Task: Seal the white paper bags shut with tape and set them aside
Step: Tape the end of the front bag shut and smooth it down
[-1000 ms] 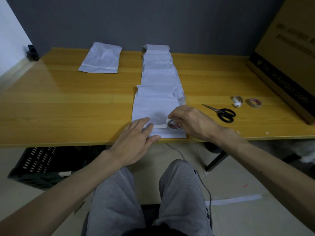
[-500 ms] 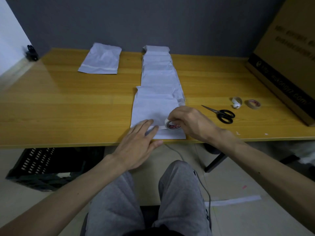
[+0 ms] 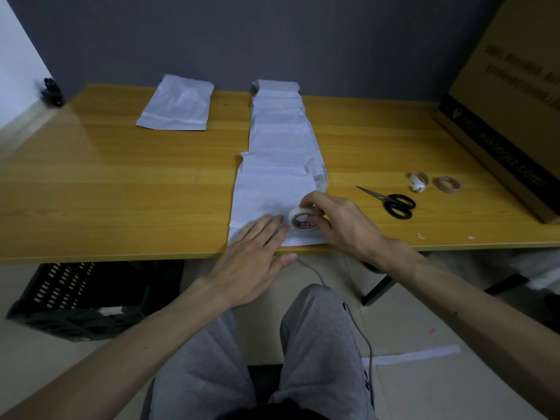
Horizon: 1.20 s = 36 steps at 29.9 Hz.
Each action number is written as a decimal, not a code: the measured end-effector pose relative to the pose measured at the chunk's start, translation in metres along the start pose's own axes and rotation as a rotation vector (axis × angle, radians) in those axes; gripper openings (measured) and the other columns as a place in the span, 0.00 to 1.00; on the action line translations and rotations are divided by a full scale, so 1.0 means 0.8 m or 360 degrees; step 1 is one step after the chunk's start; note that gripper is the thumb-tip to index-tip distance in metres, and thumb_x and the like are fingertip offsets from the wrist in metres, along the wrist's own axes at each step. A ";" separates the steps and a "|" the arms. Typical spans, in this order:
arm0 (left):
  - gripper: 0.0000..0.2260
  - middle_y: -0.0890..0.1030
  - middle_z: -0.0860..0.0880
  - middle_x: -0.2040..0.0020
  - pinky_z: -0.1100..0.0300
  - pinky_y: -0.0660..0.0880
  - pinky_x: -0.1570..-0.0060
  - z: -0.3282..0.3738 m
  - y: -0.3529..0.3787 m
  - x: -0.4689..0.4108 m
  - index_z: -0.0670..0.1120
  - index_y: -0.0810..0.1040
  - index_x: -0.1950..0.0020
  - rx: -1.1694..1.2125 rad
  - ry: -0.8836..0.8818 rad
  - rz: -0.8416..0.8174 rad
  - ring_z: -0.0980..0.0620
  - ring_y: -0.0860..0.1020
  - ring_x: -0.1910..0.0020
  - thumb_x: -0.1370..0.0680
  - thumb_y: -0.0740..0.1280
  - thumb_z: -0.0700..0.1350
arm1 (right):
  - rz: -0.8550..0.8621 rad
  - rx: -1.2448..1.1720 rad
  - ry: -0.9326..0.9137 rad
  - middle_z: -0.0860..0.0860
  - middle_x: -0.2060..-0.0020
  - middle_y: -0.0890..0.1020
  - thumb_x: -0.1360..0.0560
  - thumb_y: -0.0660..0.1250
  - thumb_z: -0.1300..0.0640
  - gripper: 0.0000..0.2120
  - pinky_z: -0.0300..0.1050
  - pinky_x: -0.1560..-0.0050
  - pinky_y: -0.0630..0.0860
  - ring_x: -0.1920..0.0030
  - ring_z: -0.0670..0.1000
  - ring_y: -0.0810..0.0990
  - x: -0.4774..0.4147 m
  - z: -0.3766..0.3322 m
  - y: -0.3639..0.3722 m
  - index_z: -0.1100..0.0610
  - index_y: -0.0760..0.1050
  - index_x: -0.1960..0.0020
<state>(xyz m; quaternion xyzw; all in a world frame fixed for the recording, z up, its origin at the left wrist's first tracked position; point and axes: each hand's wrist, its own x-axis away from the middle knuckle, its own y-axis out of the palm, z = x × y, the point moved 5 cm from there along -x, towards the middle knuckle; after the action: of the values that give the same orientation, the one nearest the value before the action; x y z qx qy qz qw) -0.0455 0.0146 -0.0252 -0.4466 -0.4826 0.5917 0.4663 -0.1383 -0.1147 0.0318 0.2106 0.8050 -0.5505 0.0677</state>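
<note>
Item: bag [image 3: 266,192], front of row, at near table [image 3: 121,192] edge. Thin paper: I'd judge it light, floppy, creases easily, so pin it flat near the mouth. L hand [image 3: 251,256] flat, fingers straight, pressing bag. R hand [image 3: 342,219] grips tape roll [image 3: 301,219] on bag.

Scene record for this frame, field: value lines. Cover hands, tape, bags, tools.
left hand: flat, fingers pressing the near end of the nearest white paper bag
right hand: grips white tape roll on that bag, beside the left fingertips
queued: overlapping row of white paper bags running to the far edge
set aside: taped white bag, far left of wooden table
tools: black-handled scissors; small whitish tape roll; small brown tape roll
right edge: large cardboard box
</note>
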 end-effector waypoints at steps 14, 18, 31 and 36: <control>0.42 0.49 0.50 0.21 0.61 0.38 0.26 0.005 0.002 -0.007 0.47 0.48 0.21 0.0088 0.0039 -0.0074 0.55 0.44 0.23 0.29 0.28 0.68 | 0.0235 -0.0282 0.0173 0.50 0.53 0.80 0.24 0.67 0.64 0.10 0.37 0.51 0.75 0.53 0.46 0.79 0.013 0.016 0.006 0.60 0.74 0.43; 0.39 0.48 0.50 0.21 0.60 0.37 0.26 0.009 -0.002 -0.011 0.47 0.47 0.21 0.0140 0.0025 -0.0062 0.55 0.42 0.23 0.27 0.34 0.67 | 0.0262 -0.0207 -0.0010 0.54 0.53 0.82 0.25 0.68 0.66 0.09 0.37 0.52 0.76 0.54 0.47 0.79 0.009 0.010 0.008 0.63 0.79 0.46; 0.38 0.46 0.50 0.21 0.61 0.39 0.25 -0.003 0.005 -0.008 0.48 0.45 0.21 0.0073 0.0138 -0.0119 0.57 0.43 0.23 0.25 0.33 0.68 | 0.0259 -0.0150 -0.0072 0.56 0.51 0.82 0.24 0.66 0.66 0.13 0.40 0.50 0.75 0.51 0.52 0.81 0.011 0.015 0.010 0.62 0.79 0.40; 0.36 0.46 0.52 0.21 0.63 0.37 0.27 -0.001 0.000 -0.007 0.48 0.45 0.21 0.0128 0.0122 -0.0134 0.58 0.42 0.23 0.24 0.36 0.66 | 0.0185 0.0048 -0.0201 0.58 0.53 0.82 0.25 0.65 0.71 0.15 0.45 0.54 0.76 0.55 0.56 0.81 0.013 0.015 0.006 0.64 0.79 0.40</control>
<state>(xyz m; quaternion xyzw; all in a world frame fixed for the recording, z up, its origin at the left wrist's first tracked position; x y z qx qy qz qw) -0.0436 0.0089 -0.0249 -0.4292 -0.4585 0.5730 0.5265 -0.1469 -0.1218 0.0195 0.2229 0.7771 -0.5699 0.1472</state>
